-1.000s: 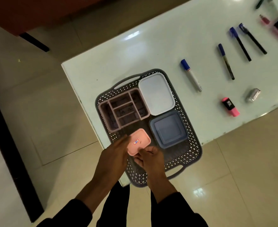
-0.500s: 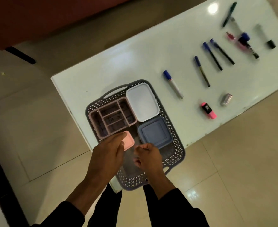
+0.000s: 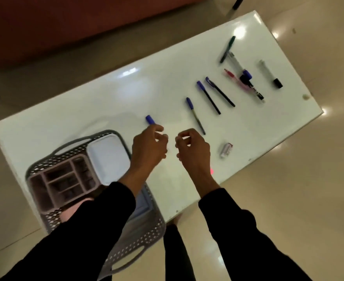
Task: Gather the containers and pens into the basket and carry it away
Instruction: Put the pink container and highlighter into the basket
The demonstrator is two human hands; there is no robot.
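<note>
the white table [image 3: 86, 110] holds my basket [image 3: 45, 216] at its near corner, with the boxes in it. my left hand [image 3: 148, 147] and right hand [image 3: 194, 151] hang half curled, holding nothing. the pens [image 3: 208, 97] all wait on the table

Open tabletop [image 3: 106, 102] beyond and left of the basket [image 3: 51, 159], nothing lying there. Right of the basket, both hands [image 3: 148, 147] [image 3: 193, 151] over the near strip, then a row of pens [image 3: 195, 115] with narrow gaps between. Basket itself crowded with containers [image 3: 106, 157], a sleeve [image 3: 98, 216] across its near half.
</note>
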